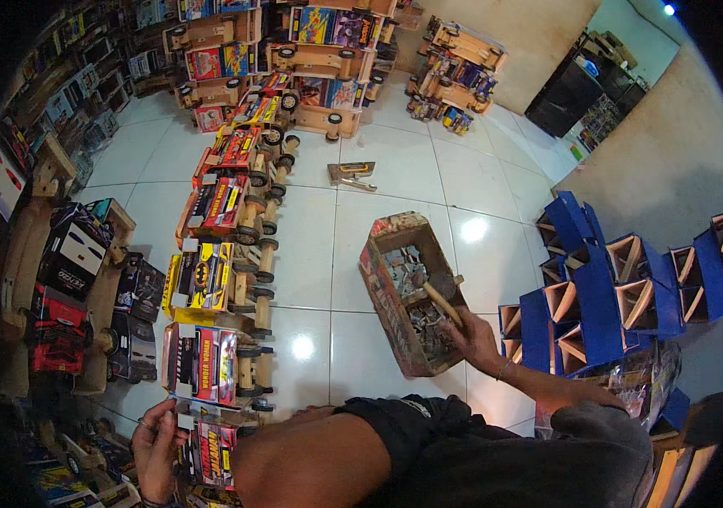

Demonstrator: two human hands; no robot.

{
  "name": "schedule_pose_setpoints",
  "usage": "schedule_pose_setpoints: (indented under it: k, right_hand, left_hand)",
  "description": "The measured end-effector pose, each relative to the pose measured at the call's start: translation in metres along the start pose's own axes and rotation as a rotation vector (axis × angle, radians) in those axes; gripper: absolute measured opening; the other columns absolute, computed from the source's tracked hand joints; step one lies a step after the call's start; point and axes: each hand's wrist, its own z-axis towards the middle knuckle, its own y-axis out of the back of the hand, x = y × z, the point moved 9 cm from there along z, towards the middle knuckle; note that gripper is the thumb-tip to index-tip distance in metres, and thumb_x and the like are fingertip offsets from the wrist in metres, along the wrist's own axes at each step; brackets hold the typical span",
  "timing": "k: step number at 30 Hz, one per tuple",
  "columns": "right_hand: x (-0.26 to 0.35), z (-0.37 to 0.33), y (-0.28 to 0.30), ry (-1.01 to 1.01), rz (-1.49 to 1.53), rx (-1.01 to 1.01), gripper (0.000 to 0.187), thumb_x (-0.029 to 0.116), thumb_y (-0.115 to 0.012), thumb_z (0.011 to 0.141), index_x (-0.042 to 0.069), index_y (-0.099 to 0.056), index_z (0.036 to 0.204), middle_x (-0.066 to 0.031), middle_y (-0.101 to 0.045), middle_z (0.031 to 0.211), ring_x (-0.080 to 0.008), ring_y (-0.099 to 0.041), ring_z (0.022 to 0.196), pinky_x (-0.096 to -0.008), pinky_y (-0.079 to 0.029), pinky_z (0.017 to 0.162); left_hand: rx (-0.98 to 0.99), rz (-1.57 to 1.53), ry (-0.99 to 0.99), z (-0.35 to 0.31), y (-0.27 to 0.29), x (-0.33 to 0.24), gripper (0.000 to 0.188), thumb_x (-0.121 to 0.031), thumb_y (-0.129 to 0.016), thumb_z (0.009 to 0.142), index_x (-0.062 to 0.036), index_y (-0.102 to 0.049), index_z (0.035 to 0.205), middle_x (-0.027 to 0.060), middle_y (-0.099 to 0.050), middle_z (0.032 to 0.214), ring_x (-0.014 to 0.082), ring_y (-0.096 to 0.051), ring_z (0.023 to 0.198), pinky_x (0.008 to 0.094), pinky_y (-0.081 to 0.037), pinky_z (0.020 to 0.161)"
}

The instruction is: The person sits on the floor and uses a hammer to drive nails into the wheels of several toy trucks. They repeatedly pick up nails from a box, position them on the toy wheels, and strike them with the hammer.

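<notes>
My right hand [475, 342] is closed round the wooden handle of a hammer [441, 305]. The hammer's head lies over an open, worn box [376, 296] with small flat metal pieces [408, 269] inside. At the lower left, my left hand [158, 444] has its fingers drawn together beside the edge of a red and black toy truck [210, 449]. Whether they pinch something small is unclear. Just beyond it stands another toy truck [204, 364], red and dark blue, with a small grey plate at its side. My bent knee partly covers the nearest truck.
A row of toy trucks [217, 203] with wooden wheeled frames runs away from me. Stacked trucks [327, 68] stand at the back and along the left. A trowel-like tool [351, 173] lies on the tiled floor [302, 288]. Blue wooden boxes [581, 288] are piled at right.
</notes>
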Motion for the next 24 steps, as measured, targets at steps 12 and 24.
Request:
schedule_pose_setpoints:
  k: [12, 24]
  right_hand:
    - [-0.009, 0.04, 0.026, -0.123, -0.212, -0.052, 0.04, 0.042, -0.059, 0.102, 0.003, -0.057, 0.113, -0.0247, -0.068, 0.083, -0.0444, -0.069, 0.079, -0.0503, -0.054, 0.07]
    - [-0.009, 0.093, 0.049, -0.02, -0.177, -0.092, 0.048, 0.046, -0.059, 0.101, -0.002, -0.066, 0.103, -0.0226, -0.071, 0.09, -0.0407, -0.07, 0.081, -0.0474, -0.055, 0.074]
  left_hand:
    - [0.013, -0.031, -0.029, 0.002, 0.005, 0.004, 0.037, -0.025, -0.061, 0.104, 0.0032, -0.062, 0.128, 0.0068, -0.068, 0.111, 0.0055, -0.056, 0.072, 0.0211, -0.047, 0.066]
    - [0.01, -0.045, -0.02, 0.003, 0.01, 0.012, 0.035, -0.024, -0.061, 0.105, 0.0019, -0.061, 0.129, 0.0026, -0.066, 0.105, 0.0048, -0.057, 0.073, 0.0202, -0.046, 0.065]
